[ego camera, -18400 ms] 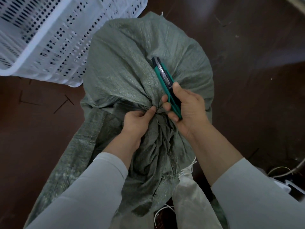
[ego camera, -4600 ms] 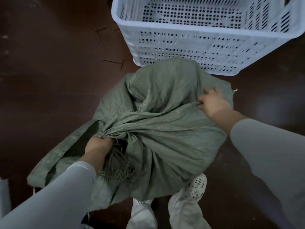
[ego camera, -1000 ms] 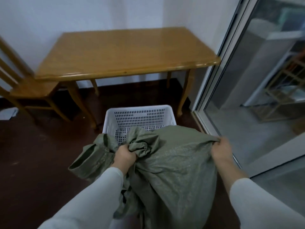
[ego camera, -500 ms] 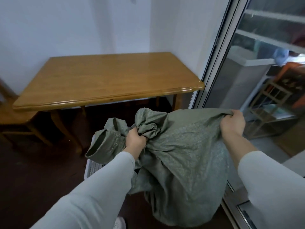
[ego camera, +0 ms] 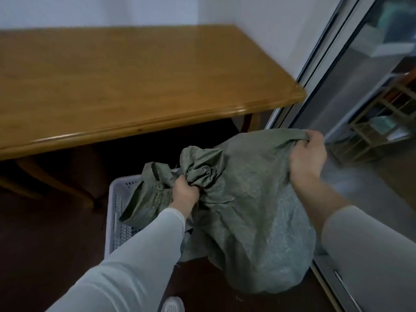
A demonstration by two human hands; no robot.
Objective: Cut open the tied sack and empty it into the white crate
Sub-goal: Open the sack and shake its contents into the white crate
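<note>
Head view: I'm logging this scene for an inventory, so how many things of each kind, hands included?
Green woven sack: 1
White crate: 1
Wooden table: 1
White shoe: 1
Hands: 2, left hand, right hand
Total: 6

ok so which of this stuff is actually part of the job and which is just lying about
Part of the job: green sack, gripped by left hand and right hand; white crate, partly hidden by it.
Just there: wooden table; glass door; wooden rack behind the glass.
</note>
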